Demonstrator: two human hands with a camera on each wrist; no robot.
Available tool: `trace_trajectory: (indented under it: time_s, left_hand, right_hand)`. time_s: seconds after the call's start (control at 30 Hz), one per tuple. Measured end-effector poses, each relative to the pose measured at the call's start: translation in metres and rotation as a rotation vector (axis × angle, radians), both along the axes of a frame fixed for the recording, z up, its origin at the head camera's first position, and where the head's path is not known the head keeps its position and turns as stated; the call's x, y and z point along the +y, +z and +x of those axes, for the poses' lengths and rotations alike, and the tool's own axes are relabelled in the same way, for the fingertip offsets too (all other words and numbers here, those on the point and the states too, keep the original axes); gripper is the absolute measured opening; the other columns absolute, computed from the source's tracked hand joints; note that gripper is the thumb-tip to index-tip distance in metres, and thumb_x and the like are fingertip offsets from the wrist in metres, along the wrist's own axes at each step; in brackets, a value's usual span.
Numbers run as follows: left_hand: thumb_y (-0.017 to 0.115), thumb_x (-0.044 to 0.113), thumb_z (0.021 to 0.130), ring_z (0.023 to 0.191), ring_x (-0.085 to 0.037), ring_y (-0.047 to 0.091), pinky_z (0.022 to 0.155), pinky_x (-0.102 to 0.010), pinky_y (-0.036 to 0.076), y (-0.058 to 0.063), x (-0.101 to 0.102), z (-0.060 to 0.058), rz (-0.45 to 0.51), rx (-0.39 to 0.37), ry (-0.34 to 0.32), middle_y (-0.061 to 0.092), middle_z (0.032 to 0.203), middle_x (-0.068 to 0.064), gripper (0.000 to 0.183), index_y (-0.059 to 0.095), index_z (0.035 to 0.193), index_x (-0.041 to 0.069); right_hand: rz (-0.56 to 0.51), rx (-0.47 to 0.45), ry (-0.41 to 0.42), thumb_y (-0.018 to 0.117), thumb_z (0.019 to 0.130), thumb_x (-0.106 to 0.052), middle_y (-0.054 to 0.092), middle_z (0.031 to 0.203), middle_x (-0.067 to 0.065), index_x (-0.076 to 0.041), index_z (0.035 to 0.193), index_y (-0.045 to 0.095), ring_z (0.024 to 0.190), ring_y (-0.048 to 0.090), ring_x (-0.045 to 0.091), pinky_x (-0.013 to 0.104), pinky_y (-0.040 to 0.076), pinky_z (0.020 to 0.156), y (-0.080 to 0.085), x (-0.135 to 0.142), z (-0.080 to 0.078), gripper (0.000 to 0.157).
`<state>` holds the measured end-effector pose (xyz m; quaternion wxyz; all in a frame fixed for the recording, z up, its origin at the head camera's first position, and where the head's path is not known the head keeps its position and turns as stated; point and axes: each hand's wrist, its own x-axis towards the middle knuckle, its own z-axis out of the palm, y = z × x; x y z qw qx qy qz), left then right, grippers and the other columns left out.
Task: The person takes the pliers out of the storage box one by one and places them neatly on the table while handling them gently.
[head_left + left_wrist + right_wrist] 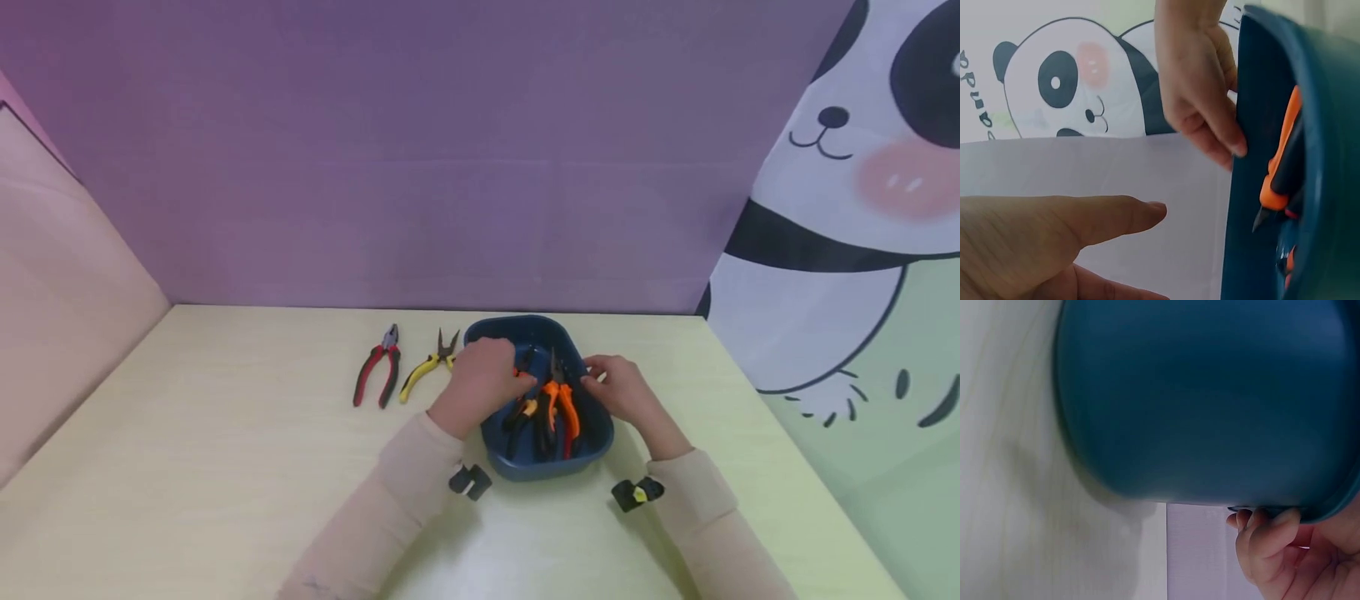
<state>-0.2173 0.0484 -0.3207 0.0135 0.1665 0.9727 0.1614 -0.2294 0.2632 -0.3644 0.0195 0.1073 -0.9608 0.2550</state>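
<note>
A dark blue plastic basin (551, 468) stands on the table with several pliers inside. Orange-handled pliers (555, 392) lean in it, jaws toward the far side, among black handles. My left hand (483, 379) is over the basin's left side, hiding part of the rim and contents. In the left wrist view that hand's thumb (1119, 219) is straight, apart from the fingers below, and no tool shows between them. At the right rim, my right hand (618, 385) grips the basin's edge; in the right wrist view its bent fingers (1266, 544) meet the rim.
Red-and-black combination pliers (387, 367) lie left of the basin, handles spread. Between them and the basin lie yellow-handled long-nose pliers (423, 371), partly behind my left hand. A purple panel (420, 208) rises at the table's far edge; a panda-printed panel (817, 333) stands right.
</note>
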Motion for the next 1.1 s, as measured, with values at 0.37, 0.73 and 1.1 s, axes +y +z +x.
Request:
trace_trajectory:
  time_s: [0.37,0.73,1.1]
  left_hand:
    - [0.068,0.042,0.084,0.066,-0.016,0.052,0.059,-0.026,0.044,-0.005,0.029,0.011,-0.027,-0.04,-0.029,0.057,0.071,0.003,0.029,0.066,0.086,0.013]
    - [0.067,0.046,0.083,0.067,-0.014,0.053,0.059,-0.027,0.045,-0.021,0.055,0.011,-0.113,-0.033,-0.043,0.059,0.072,0.003,0.031,0.066,0.083,0.015]
    - [0.068,0.047,0.082,0.074,-0.013,0.058,0.062,-0.028,0.048,-0.035,0.073,0.011,-0.141,-0.067,-0.028,0.066,0.087,0.001,0.034,0.071,0.094,0.016]
  right_hand:
    - [0.004,-0.007,0.012,0.056,0.089,-0.006,0.064,0.089,0.021,0.013,0.115,0.056,0.063,0.058,0.019,0.031,0.049,0.055,-0.002,0.002,-0.001,0.032]
    - [0.006,0.055,0.044,0.056,0.087,-0.004,0.065,0.084,0.019,0.013,0.111,0.058,0.062,0.06,0.019,0.034,0.049,0.059,-0.004,0.005,-0.002,0.029]
    - [-0.001,0.055,0.041,0.055,0.088,-0.003,0.065,0.083,0.019,0.014,0.113,0.057,0.058,0.059,0.017,0.031,0.047,0.055,-0.003,0.004,-0.004,0.03]
